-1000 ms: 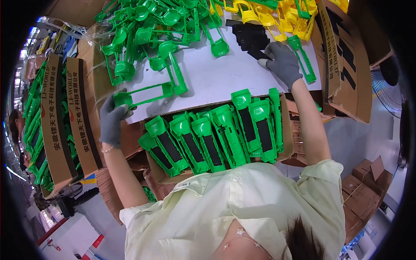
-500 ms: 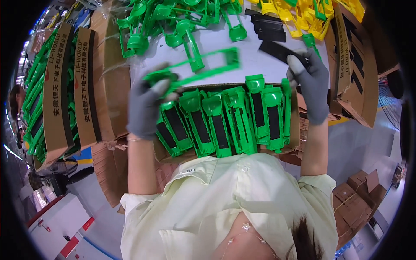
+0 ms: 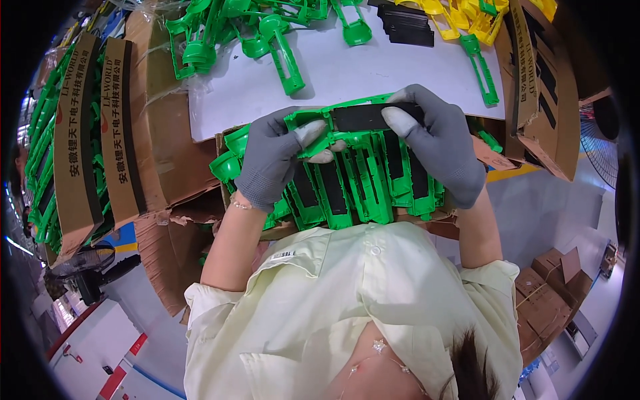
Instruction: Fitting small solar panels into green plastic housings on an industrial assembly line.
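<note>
Both hands wear grey gloves with whitish fingertips. My left hand (image 3: 283,150) is closed round the cup end of a green plastic frame (image 3: 312,137), held crosswise above an open box. My right hand (image 3: 437,137) grips a black flat strip (image 3: 360,118), its thumb pressing on the strip where it lies in the frame's long opening. The frame's right end is hidden behind that hand. Below, the cardboard box (image 3: 223,160) holds several green frames standing in rows, many with black strips (image 3: 333,187) in their openings.
A white tabletop (image 3: 373,73) bears a heap of green frames (image 3: 220,33), a stack of black strips (image 3: 407,25) and yellow frames (image 3: 460,19). Cardboard boxes (image 3: 117,127) stand at the left, with green frames in them; another box (image 3: 550,100) is at the right.
My hands have come together over the box. The black strip, apart in my right hand before, now lies in the green frame's opening.
</note>
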`<state>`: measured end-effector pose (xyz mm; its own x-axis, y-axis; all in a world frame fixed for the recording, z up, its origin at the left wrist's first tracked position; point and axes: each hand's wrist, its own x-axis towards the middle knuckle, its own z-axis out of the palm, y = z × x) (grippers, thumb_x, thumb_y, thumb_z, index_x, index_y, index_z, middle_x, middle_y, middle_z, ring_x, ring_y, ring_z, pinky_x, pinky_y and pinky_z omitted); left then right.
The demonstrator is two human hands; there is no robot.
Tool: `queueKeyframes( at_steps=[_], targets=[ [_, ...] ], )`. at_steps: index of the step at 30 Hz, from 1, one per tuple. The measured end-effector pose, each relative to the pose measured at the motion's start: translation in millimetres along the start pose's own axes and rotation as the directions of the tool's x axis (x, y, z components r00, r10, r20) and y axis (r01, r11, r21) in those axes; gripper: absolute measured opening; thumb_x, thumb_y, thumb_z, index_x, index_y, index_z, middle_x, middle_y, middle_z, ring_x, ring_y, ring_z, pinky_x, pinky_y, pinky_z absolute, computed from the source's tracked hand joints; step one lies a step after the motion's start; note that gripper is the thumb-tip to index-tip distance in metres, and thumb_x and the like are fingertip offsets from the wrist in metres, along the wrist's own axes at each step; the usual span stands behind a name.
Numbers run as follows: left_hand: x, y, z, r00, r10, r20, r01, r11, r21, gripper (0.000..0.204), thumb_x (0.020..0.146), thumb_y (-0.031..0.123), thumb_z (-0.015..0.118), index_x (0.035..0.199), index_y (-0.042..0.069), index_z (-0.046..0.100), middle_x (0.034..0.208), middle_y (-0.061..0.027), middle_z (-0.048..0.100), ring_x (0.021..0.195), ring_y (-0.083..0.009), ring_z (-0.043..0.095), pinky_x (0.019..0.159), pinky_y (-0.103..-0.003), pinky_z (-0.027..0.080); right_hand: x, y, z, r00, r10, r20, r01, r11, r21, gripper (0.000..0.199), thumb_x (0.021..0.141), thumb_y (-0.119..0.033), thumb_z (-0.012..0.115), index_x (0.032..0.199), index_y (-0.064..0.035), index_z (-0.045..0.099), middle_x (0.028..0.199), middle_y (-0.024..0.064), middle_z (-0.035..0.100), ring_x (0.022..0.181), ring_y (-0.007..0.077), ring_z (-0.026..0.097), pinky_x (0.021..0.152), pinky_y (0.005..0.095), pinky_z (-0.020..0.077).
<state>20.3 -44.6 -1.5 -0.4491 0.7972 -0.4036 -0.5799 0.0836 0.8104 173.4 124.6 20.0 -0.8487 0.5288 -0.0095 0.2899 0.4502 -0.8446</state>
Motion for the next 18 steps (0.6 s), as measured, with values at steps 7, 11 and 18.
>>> queueKeyframes(
  at_steps=[7,11,18],
  targets=[
    [-2.7,1.0,6.1,0.999,-0.034,0.003,0.034,0.999,-0.03,0.026,0.086,0.0,0.058,0.109,-0.011,0.056,0.092,-0.0177,0.064,0.075,-0.0284,0.068,0.058,-0.029,0.058,-2.8,-7.8,2.4,0.999,0.034,-0.016,-0.036,0.976,-0.214,0.021,0.086,-0.02,0.062,0.095,-0.0013,0.059,0.068,0.0084,0.059,0.06,0.0103,0.05,0.058,0.026,0.0421],
    [0.4,2.0,13.9,0.999,-0.043,-0.009,0.044,0.997,0.071,0.025,0.087,0.003,0.058,0.109,-0.009,0.057,0.09,-0.0169,0.065,0.072,-0.024,0.068,0.054,-0.026,0.055,1.3,0.1,5.7,0.999,0.031,-0.033,-0.036,0.987,-0.159,0.024,0.086,-0.023,0.063,0.096,-0.0012,0.057,0.069,0.0108,0.059,0.059,0.0121,0.051,0.057,0.0266,0.042],
    [1.1,6.9,23.7,0.999,-0.032,-0.024,0.036,0.982,0.183,0.027,0.084,0.003,0.064,0.11,-0.006,0.06,0.089,-0.0122,0.065,0.07,-0.0189,0.067,0.055,-0.024,0.055,-10.0,-4.8,4.0,0.955,0.091,-0.282,-0.195,0.909,-0.367,0.044,0.079,-0.031,0.071,0.112,-0.0072,0.054,0.069,0.0046,0.054,0.062,0.0106,0.05,0.058,0.0257,0.0425]
  ],
)
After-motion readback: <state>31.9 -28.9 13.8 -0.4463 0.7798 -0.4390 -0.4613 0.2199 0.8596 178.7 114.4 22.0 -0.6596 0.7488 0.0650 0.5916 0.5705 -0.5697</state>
